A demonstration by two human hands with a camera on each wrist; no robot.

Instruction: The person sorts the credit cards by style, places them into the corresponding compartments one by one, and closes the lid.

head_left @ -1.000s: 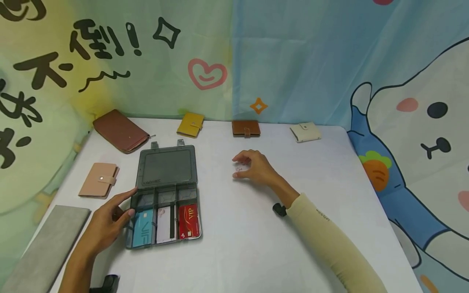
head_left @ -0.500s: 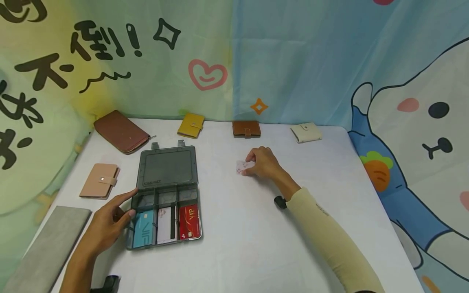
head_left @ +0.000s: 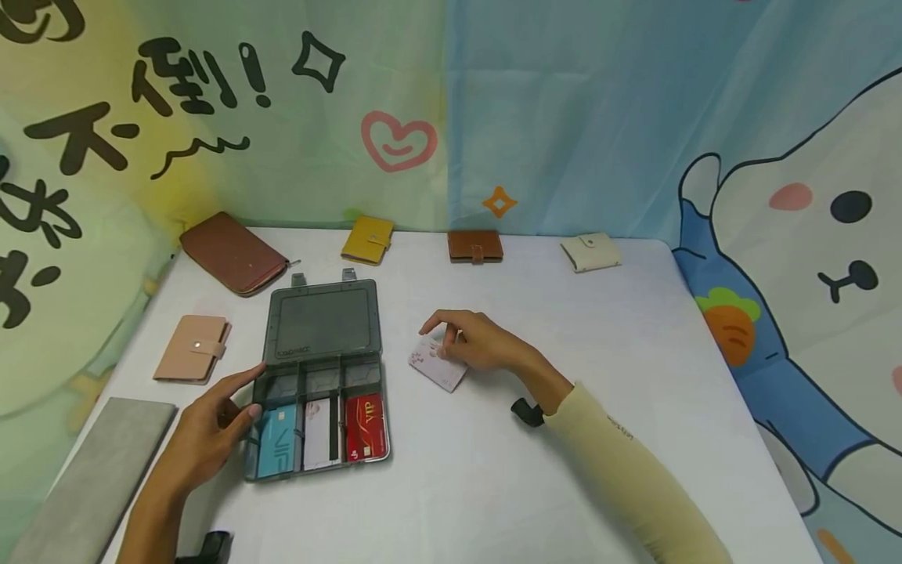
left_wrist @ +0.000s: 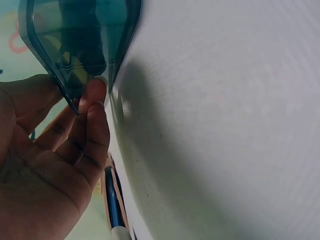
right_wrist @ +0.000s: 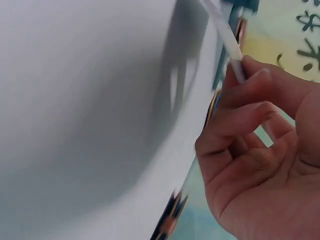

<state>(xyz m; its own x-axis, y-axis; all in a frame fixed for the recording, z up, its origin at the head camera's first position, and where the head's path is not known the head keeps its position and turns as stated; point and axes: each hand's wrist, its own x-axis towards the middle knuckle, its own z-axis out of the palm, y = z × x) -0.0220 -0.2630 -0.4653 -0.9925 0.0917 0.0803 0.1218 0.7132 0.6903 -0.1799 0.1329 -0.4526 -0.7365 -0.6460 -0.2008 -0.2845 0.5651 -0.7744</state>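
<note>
On the left of the head view lies a dark translucent plastic card case point(head_left: 324, 325), its lid flipped back. Its compartments hold a blue card point(head_left: 277, 446), a white card with a black stripe point(head_left: 316, 439) and a red card point(head_left: 364, 425). My left hand point(head_left: 200, 439) grips the left edge of the case; in the left wrist view, thumb and fingers hold its rim point(left_wrist: 62, 90). Right of the case, my right hand point(head_left: 486, 341) pinches a pale card with a pinkish pattern point(head_left: 433, 366), seen edge-on as a thin white strip point(right_wrist: 223, 30) in the right wrist view.
Behind stand a brown zip wallet point(head_left: 232, 252), a yellow card holder point(head_left: 367, 240), a brown one point(head_left: 475, 247) and a cream one point(head_left: 591, 251). A pink-beige card holder point(head_left: 189, 348) and a long grey flat object point(head_left: 99, 478) lie at left on the white table point(head_left: 564, 313).
My right hand has lifted the patterned card and brought it left and nearer, toward the case. My left hand stays at the case's edge.
</note>
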